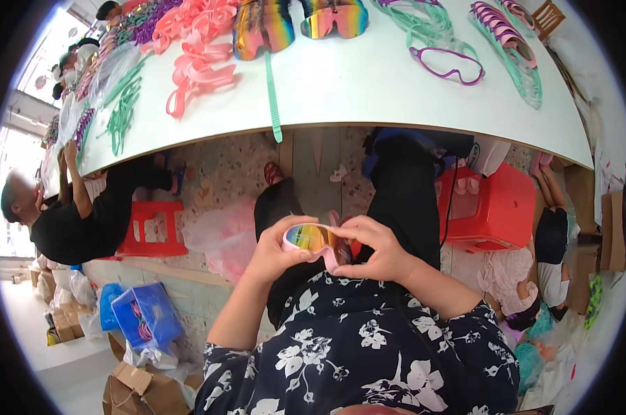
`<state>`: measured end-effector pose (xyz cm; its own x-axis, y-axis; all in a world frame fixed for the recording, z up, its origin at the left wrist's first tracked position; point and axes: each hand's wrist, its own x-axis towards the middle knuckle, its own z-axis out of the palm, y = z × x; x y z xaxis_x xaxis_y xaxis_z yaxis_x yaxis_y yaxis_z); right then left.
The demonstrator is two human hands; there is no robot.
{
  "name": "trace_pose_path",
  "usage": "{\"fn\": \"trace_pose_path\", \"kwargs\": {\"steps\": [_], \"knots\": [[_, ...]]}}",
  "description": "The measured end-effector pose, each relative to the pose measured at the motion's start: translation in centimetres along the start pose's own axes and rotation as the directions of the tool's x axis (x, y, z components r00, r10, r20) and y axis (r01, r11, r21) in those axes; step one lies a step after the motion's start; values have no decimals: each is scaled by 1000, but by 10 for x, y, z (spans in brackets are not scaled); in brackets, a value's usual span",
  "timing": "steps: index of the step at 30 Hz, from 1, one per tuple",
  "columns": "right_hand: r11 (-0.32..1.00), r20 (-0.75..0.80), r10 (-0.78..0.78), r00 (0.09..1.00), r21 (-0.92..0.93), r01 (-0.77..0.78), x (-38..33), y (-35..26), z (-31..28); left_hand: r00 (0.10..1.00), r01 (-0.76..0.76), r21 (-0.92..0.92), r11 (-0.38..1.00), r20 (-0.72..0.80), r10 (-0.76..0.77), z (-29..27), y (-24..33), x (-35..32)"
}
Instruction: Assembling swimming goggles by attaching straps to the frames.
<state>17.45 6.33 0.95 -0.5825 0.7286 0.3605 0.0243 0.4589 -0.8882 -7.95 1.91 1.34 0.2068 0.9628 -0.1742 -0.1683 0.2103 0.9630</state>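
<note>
Head view, frame centre: left hand and right hand both pinch pink goggles; I'd press evenly, thumbs off the lens.

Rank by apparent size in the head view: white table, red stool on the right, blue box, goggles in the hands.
1. White table
2. Red stool
3. Blue box
4. Goggles, though nearest the camera, so truly smaller still.

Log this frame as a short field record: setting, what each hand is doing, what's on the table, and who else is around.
setting: white worktable, seen from above the lap
left hand: grips pink-framed goggles with a mirrored rainbow lens, at their left end
right hand: pinches the goggles' right end
table: purple-rimmed clear goggles, pink straps, green straps
others: person in black seated at left
floor: red stool
</note>
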Motion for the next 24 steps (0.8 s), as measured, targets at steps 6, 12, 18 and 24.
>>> {"fn": "trace_pose_path", "kwargs": {"steps": [6, 12, 18, 24], "knots": [[999, -28, -22, 999, 23, 23, -1, 6, 4, 996, 78, 19, 997, 51, -79, -6, 10, 3], [999, 60, 10, 998, 48, -13, 4, 3, -1, 947, -222, 520, 825, 316, 56, -21, 36, 15], [986, 111, -164, 980, 0, 165, 27, -5, -17, 899, -425, 778, 463, 422, 116, 9, 86, 24], [988, 159, -149, 976, -24, 155, 24, -18, -39, 746, -625, 747, 227, 485, 457, 25, 64, 24]]}}
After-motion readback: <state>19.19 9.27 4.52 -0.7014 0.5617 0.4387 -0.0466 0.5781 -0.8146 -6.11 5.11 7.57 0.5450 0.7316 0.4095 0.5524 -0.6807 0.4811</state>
